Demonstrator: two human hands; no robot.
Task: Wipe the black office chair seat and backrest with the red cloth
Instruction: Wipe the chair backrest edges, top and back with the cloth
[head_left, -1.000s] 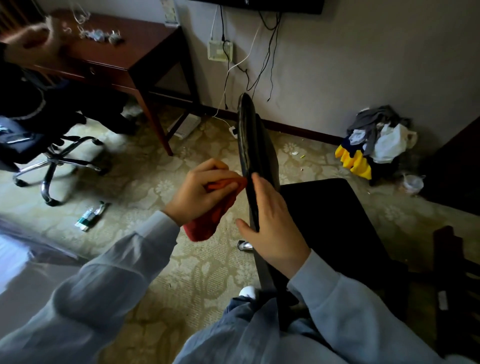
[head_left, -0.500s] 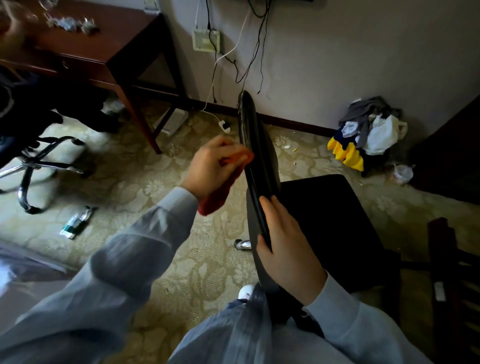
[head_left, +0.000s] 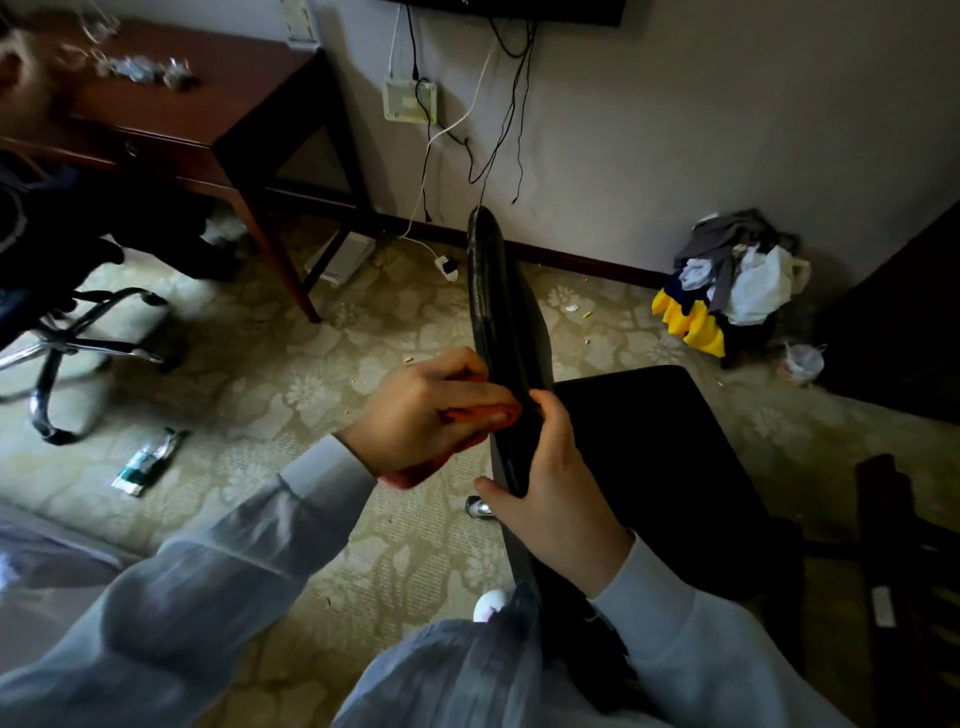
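Red cloth, clenched in left hand, slid down backrest to right hand gripping its edge.

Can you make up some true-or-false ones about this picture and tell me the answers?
1. The left hand holds the red cloth. True.
2. The right hand rests flat on the seat. False: its fingers grip the edge of the backrest.
3. The red cloth is draped over the seat. False: it is in the left hand, up against the backrest.
4. A wooden desk stands by the wall. True.
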